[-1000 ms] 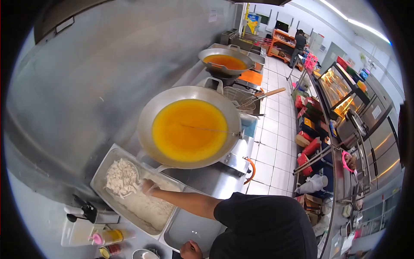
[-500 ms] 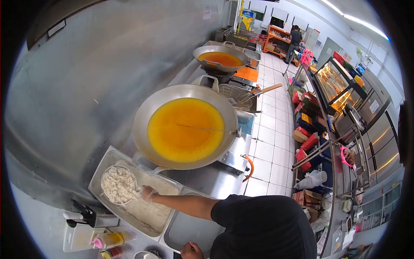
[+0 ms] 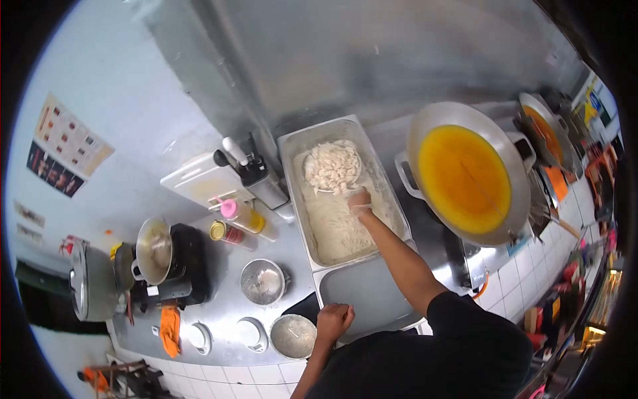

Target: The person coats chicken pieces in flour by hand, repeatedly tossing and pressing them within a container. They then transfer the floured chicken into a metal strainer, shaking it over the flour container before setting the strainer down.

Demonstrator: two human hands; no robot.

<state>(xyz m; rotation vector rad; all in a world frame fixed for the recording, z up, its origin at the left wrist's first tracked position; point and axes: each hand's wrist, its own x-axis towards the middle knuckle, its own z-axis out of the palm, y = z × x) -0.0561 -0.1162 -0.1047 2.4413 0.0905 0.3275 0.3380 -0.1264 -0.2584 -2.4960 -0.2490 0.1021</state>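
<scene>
My right hand [image 3: 359, 199], in what looks like a thin clear glove, is closed at the near rim of a round strainer [image 3: 323, 191], apparently on its handle, which the fingers hide. Pale, flour-coated pieces [image 3: 332, 165] are heaped in the strainer. Beneath it, a deep rectangular steel pan [image 3: 290, 149] holds loose flour [image 3: 335, 233]. My left hand [image 3: 335, 321] is curled into a loose fist beside the near left edge of a second steel tray [image 3: 365, 296], and nothing shows in it. A metal bowl [image 3: 293, 336] with white residue stands just left of that fist.
At right sits a large wok [image 3: 425, 126] of yellow-orange oil with a thin rod in it. To the left are a knife holder [image 3: 266, 189], a pink-capped bottle [image 3: 242, 216], a steel bowl [image 3: 262, 282] and a pot [image 3: 154, 253] on a black burner.
The view has swung left, bringing the left counter into sight and shifting the wok rightward. My right hand stays at the strainer; my left hand and forearm show more fully, still curled.
</scene>
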